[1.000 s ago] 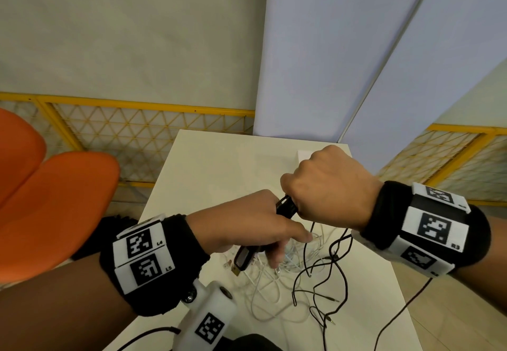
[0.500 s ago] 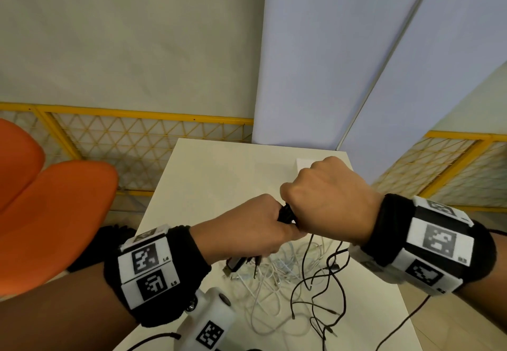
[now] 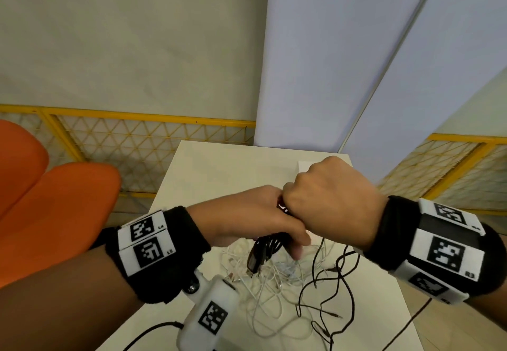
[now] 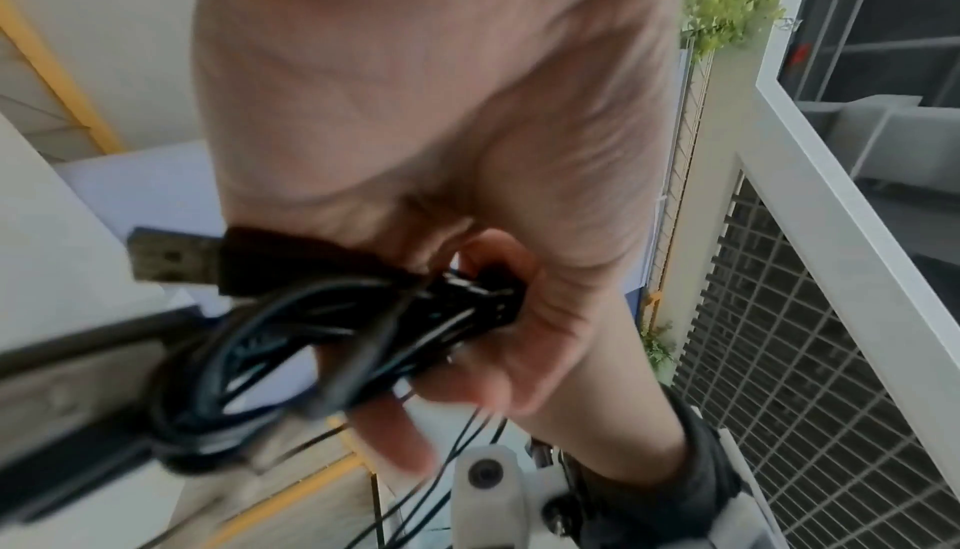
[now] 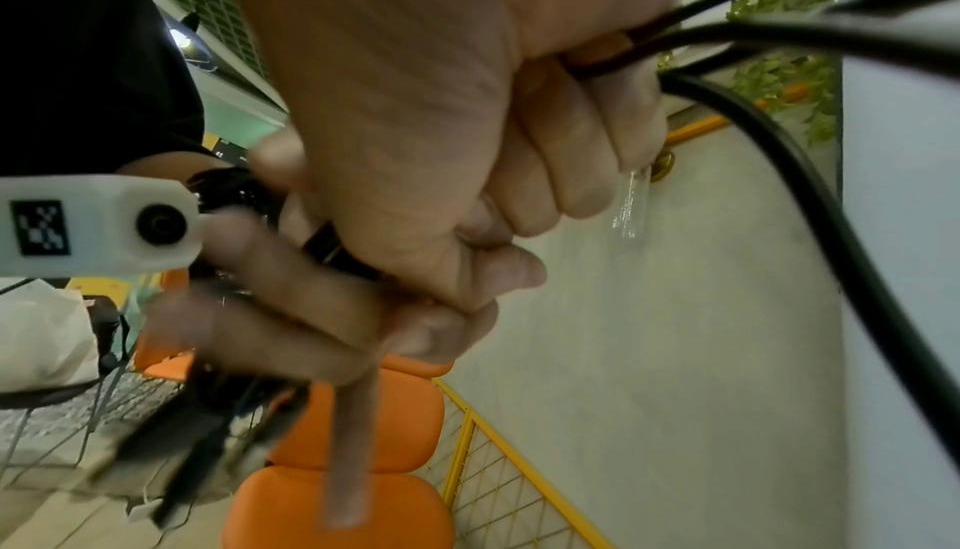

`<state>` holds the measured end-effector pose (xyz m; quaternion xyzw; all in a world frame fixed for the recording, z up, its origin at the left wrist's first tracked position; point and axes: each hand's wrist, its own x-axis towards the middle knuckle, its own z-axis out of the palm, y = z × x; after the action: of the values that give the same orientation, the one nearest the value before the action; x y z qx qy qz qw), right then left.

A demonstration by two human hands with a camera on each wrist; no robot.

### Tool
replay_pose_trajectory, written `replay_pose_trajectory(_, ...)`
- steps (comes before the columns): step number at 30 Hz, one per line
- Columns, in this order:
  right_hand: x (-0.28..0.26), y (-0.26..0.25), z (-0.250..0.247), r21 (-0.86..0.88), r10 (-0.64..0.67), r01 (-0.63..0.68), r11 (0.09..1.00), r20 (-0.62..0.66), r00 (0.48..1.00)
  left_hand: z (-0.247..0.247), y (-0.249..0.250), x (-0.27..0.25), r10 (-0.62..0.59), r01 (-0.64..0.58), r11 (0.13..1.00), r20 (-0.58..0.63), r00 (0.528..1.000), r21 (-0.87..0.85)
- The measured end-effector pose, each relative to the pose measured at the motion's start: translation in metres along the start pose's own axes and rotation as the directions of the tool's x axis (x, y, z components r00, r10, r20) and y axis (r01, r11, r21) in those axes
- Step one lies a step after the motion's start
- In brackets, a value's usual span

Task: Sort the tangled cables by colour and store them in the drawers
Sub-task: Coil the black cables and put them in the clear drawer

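While both hands, the left hand and right hand, grip a coiled black cable above the table, white cables lie tangled, no drawer visible.

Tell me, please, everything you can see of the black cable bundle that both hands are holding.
The black cable bundle is a coiled black USB lead, glossy and rubbery-looking, gathered into several loops. One metal USB plug sticks out of the coil. The left hand grips the coil above the table, over the loose white cables. The right hand closes on black strands at its upper end. It looks blurred.
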<state>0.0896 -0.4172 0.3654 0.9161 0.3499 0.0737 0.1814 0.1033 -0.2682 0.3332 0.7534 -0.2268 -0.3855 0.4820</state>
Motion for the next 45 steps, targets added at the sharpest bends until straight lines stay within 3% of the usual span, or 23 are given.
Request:
replay_pose_trajectory(3, -0.001, 0.005, 0.003, 0.011, -0.02, 0.02, 1.0, 0.002, 1.0, 0.007, 0.0, 0.005, -0.06, 0.058, 0.997, -0.051, 0.997, -0.041)
replay_pose_trajectory(6, -0.007, 0.01, -0.003, -0.01, 0.002, -0.001, 1.0, 0.093, 0.996, 0.01, -0.002, 0.006, -0.055, 0.056, 0.998, -0.081, 0.995, 0.007)
replay_pose_trajectory(8, -0.011, 0.019, -0.007, 0.137, 0.022, -0.039, 0.99, 0.121, 0.992, 0.006, -0.002, 0.002, 0.004, -0.002, 1.0, -0.081, 0.997, 0.025)
replay_pose_trajectory(11, -0.017, 0.036, -0.015, 0.528, 0.027, -0.152, 0.836, 0.238, 0.971, 0.001, -0.004, -0.005, 0.09, -0.091, 0.996, -0.053, 0.995, -0.017)
replay_pose_trajectory(13, -0.021, 0.045, -0.019, 0.688, -0.031, -0.18, 0.704, 0.282, 0.959, 0.001, -0.005, -0.008, 0.131, -0.131, 0.991, -0.052, 0.99, 0.003)
replay_pose_trajectory(16, -0.023, 0.054, -0.02, 0.801, -0.133, -0.213, 0.559, 0.34, 0.931, -0.001, -0.008, -0.009, 0.166, -0.162, 0.986, -0.087, 0.982, 0.045)
replay_pose_trajectory(19, -0.023, 0.06, -0.023, 0.829, -0.151, -0.208, 0.519, 0.329, 0.932, -0.002, -0.012, -0.01, 0.217, -0.212, 0.976, -0.124, 0.968, 0.05)
replay_pose_trajectory(22, -0.022, 0.064, -0.022, 0.842, -0.056, -0.233, 0.487, 0.296, 0.953, -0.001, -0.013, -0.006, 0.246, -0.248, 0.969, -0.242, 0.939, 0.022)
replay_pose_trajectory(27, -0.012, 0.049, -0.008, 0.9, 0.233, -0.199, 0.387, 0.113, 0.966, 0.001, -0.01, 0.006, 0.249, -0.306, 0.951, -0.481, 0.84, -0.041)
replay_pose_trajectory(34, 0.002, 0.018, -0.001, 0.995, 0.539, -0.075, -0.063, 0.098, 0.837, 0.009, 0.003, 0.014, 0.341, -0.439, 0.898, -0.64, 0.689, 0.005)
replay_pose_trajectory(36, 0.004, 0.011, 0.001, 0.999, 0.594, -0.039, -0.025, 0.046, 0.803, 0.01, 0.009, 0.016, 0.359, -0.471, 0.882, -0.675, 0.645, 0.02)
replay_pose_trajectory(41, -0.003, 0.011, 0.005, 0.969, 0.606, -0.104, 0.225, -0.056, 0.793, 0.004, 0.013, 0.014, 0.389, -0.508, 0.86, -0.718, 0.577, 0.057)
replay_pose_trajectory(45, -0.012, 0.012, 0.006, 0.921, 0.575, -0.203, 0.334, -0.029, 0.817, 0.002, 0.014, 0.012, 0.352, -0.527, 0.85, -0.724, 0.593, -0.017)
